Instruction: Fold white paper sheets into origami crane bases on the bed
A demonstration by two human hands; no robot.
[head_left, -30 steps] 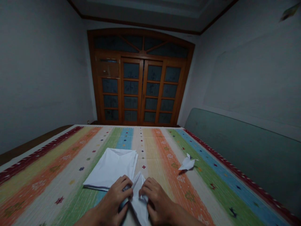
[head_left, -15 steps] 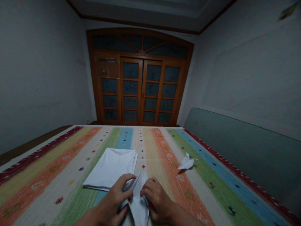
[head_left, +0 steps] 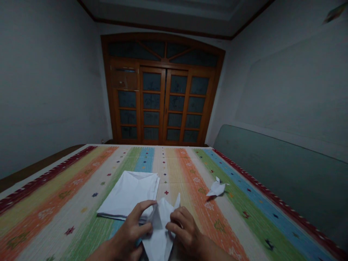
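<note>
My left hand (head_left: 130, 232) and my right hand (head_left: 185, 230) both pinch a partly folded piece of white paper (head_left: 160, 226) at the near edge of the striped mat (head_left: 67, 203). The paper's flaps stand up between my fingers, with a pointed tip rising on the right side. Just behind my left hand lies a stack of flat white paper sheets (head_left: 129, 194). A small finished folded paper figure (head_left: 216, 188) rests on the mat, farther away to the right of my right hand.
The colourful striped mat covers a wide flat surface. A grey-green padded board (head_left: 285, 174) runs along the right side against the wall. Wooden glazed doors (head_left: 163, 105) stand at the far end of the room.
The paper between my hands has opened up wider; a flap now rises on the right, and my fingers have shifted apart along it.
</note>
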